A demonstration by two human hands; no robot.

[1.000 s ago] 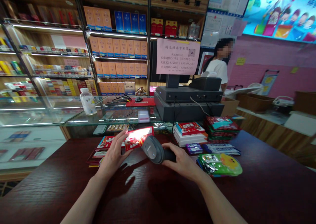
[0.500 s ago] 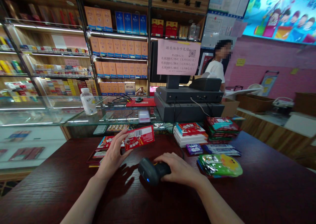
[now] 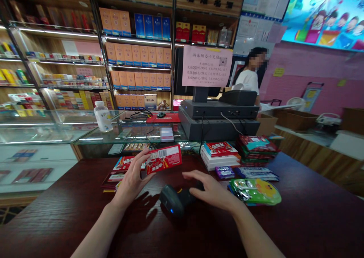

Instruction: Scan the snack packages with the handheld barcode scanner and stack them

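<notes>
Left hand pinches a red snack box, its barcode turned up, above the table; my right hand, fingers open, hovers over the handheld barcode scanner, not yet gripping it.

Lit wooden shelves stacked with boxed cigarettes and liquor rise behind a glass display counter; to the right, a pink wall runs beneath a bright cartoon mural.

Glossy paper carton — matt plastic scanner — polished wood counter.
</notes>
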